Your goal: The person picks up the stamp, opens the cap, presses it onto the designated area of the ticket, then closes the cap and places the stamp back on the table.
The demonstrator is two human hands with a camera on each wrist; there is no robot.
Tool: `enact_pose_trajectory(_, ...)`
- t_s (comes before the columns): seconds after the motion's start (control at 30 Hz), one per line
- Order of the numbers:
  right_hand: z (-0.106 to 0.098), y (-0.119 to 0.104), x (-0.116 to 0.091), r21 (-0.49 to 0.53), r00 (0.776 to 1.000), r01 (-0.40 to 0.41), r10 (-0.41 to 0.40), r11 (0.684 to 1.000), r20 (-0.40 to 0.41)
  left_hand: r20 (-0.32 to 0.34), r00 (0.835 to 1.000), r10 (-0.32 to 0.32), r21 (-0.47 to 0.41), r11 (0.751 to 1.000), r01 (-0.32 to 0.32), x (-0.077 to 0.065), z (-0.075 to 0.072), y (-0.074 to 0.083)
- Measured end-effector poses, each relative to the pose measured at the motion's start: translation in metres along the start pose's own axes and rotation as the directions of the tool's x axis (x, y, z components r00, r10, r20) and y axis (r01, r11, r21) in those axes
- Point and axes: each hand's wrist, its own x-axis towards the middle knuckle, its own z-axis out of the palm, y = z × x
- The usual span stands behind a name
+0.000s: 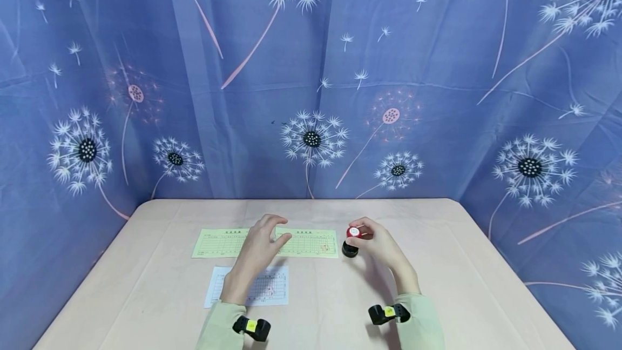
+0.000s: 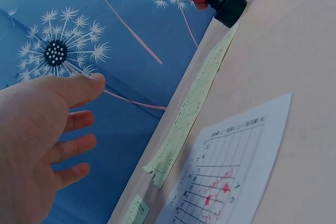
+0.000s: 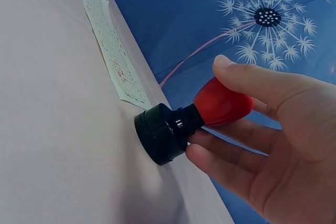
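Observation:
My right hand [image 1: 381,242] has its thumb and fingers round the red handle of a self-inking stamp [image 3: 223,103]. The stamp's round black base [image 1: 350,249] is at the bottom, close over or on the table just right of the green slips. My left hand [image 1: 259,244] is over the green slips with thumb and fingers loosely apart and nothing in it. Below, partly covered by the left forearm in the head view, lies a white printed form [image 1: 272,288] with red stamp marks. The right-hand green slip [image 1: 306,243] carries a red mark near its right end.
A left green slip [image 1: 218,243] lies end to end with the right one. The pale tabletop [image 1: 437,285] runs back to a blue dandelion-print curtain [image 1: 252,139], which also hangs at both sides. Each wrist wears a black camera band [image 1: 251,326].

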Motion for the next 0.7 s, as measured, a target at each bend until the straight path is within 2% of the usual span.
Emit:
enact_pose_trajectory(0.27, 0.0006, 0.0, -0.0002, -0.001, 1.0, -0.014, 0.014, 1.0, -0.007, -0.015, 1.0, 0.013, 0.063, 0.998, -0.012, -0.0015, -0.0027, -0.0019)
enact_pose_trajectory(0.7, -0.0001, -0.0019, -0.0022, 0.024, 1.0, -0.012, 0.012, 1.0, -0.004, -0.019, 1.0, 0.004, 0.047, 0.999, -0.003, -0.0002, -0.0051, -0.0072)
